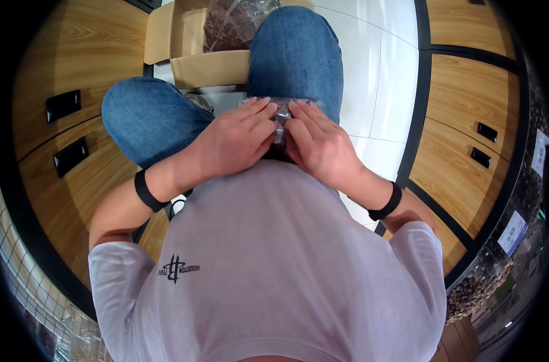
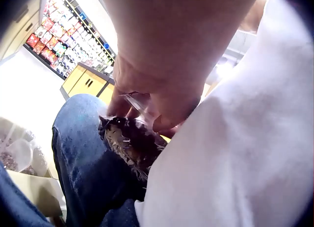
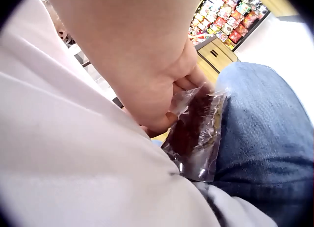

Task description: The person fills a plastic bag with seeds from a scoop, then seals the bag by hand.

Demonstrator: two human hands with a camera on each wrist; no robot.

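Observation:
A clear plastic bag [image 1: 281, 113] with dark reddish-brown contents rests on the person's lap, close against the shirt. From one side, the left hand [image 1: 241, 137] grips its upper part with bent fingers; the right hand [image 1: 322, 143] does the same from the other side. Crinkled plastic shows between the two hands, while both thumbs are mostly hidden in the head view. In the left wrist view the filled bag [image 2: 135, 141] hangs below the fingers, beside the jeans. Loose film folds up under the palm in the right wrist view, above the dark bag [image 3: 196, 128].
An open cardboard box [image 1: 211, 69] stands on the floor beyond the knees, holding a plastic bag of brown pieces [image 1: 229, 29]. Wooden cabinets [image 1: 461, 90] flank both sides. Shelves of colourful packets [image 3: 228, 15] stand farther off.

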